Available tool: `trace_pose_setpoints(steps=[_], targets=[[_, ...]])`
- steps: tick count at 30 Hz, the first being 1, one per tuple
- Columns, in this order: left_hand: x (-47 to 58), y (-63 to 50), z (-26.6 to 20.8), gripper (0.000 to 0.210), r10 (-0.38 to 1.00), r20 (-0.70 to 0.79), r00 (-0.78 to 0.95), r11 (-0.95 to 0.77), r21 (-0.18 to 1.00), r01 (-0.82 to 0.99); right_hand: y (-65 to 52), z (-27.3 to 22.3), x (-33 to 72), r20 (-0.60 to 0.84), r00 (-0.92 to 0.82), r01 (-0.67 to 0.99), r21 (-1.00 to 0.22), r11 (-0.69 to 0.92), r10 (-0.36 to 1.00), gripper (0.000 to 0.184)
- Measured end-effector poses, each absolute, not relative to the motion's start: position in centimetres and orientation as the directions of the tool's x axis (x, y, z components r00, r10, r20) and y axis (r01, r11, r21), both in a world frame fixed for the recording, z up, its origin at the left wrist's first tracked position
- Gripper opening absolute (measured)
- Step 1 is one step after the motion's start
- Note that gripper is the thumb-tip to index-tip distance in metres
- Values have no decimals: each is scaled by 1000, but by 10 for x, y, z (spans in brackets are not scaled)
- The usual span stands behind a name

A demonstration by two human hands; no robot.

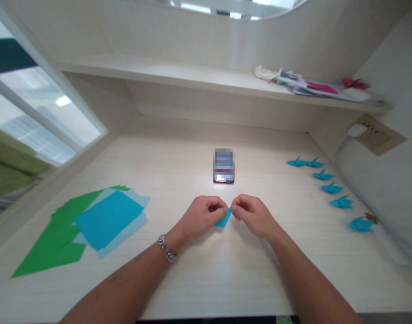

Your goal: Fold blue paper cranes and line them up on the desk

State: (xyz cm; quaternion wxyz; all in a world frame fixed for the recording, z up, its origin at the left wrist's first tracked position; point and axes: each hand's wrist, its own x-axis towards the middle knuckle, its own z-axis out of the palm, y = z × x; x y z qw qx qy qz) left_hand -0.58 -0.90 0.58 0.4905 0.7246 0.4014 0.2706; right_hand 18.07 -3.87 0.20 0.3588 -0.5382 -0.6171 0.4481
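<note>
A small folded piece of blue origami paper (222, 222) is held between my two hands, low over the middle of the desk. My left hand (206, 211) pinches its upper left part, thumb on top, and covers some of it. At the paper's upper right corner, my right hand (251, 213) has thumb and forefinger pressed together on the edge. Just beyond my hands lies a phone (223, 165) with a blurred screen. Several finished blue paper cranes (332, 188) stand in a curved row on the right.
On the left, blue paper sheets (109, 218) overlap green sheets (54, 238). A white cable (347, 175) runs from the wall socket (378, 135) down the right side. Papers (320, 87) lie on the shelf (192, 76) above the desk (179, 153).
</note>
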Motion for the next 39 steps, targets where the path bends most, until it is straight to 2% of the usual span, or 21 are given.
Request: trace_pose_setpoints(steps=[9, 13, 16, 20, 25, 32, 36, 39], targets=[[-12, -5, 9, 14, 810, -103, 577, -94, 949, 301, -35, 7, 209, -127, -193, 176, -980, -93, 973, 11], [-18, 1, 9, 12, 860, -72, 506, -74, 962, 262, -32, 7, 224, -71, -14, 50, -996, -70, 997, 13], [-15, 0, 8, 11, 885, -21, 466, -79, 978, 194, -31, 4, 224, -99, -46, 70, -993, -95, 994, 14], [-8, -7, 4, 33, 851, 41, 524, -126, 984, 127, -30, -1, 212, -86, -119, 133, -989, -70, 989, 15], [-4, -10, 1, 29, 864, 68, 499, -194, 959, 205, -28, -6, 197, -60, -55, 102, -993, -54, 997, 20], [-3, -7, -3, 20, 938, 72, 339, -160, 957, 240, -29, -17, 171, -90, 79, 56, -994, -95, 993, 35], [-2, -7, -4, 19, 965, 55, 258, -114, 969, 218, -35, -19, 156, -54, 110, 161, -984, -71, 992, 58], [-1, -7, -5, 20, 972, 10, 235, -51, 984, 168, -37, -17, 153, -20, 130, 213, -976, -47, 991, 52]])
